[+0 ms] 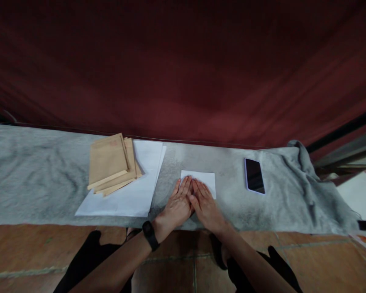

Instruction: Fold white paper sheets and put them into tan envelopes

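A small folded-looking white paper (208,180) lies on the grey cloth in front of me. My left hand (181,201) rests flat on its left part, fingers stretched out. Beside it my right hand (205,203) also presses flat on the paper, the two hands touching near the fingertips and thumbs. Both palms hide the paper's near left portion. To the left, several brown paper envelopes (108,158) are piled loosely on large white sheets (125,205).
The grey cloth (49,179) covers a long narrow surface. A phone (255,176) with a purple edge lies to the right. A dark red hanging or wall (183,81) rises behind. Tiled floor (167,272) shows below, and a white panel (361,195) stands at far right.
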Demonstrator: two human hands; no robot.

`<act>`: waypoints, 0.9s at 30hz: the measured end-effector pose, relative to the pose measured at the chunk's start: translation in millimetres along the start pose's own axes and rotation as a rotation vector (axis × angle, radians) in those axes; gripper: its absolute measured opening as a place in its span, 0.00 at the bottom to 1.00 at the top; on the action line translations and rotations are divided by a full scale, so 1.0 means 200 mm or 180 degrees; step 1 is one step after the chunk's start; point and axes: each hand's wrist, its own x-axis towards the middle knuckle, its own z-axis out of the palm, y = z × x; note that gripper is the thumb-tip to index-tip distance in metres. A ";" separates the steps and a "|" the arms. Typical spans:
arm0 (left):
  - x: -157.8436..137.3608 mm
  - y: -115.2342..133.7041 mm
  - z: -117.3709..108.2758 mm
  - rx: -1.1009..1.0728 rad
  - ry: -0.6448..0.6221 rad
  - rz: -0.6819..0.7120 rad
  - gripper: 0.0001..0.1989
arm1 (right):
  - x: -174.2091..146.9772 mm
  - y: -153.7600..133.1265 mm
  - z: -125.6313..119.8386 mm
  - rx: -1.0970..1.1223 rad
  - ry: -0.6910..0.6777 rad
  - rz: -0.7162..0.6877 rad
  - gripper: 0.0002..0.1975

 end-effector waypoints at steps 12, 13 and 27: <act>-0.05 -0.02 0.04 0.0350 0.0240 -0.0027 0.33 | -0.07 0.01 0.04 -0.0656 0.0029 -0.0052 0.34; -0.05 -0.02 0.04 0.0353 0.0255 -0.0059 0.33 | -0.07 0.02 0.05 -0.0704 0.0046 -0.0061 0.34; -0.07 -0.04 0.02 0.0140 0.0257 -0.0389 0.31 | -0.11 0.07 0.04 -0.1190 0.0230 0.0019 0.37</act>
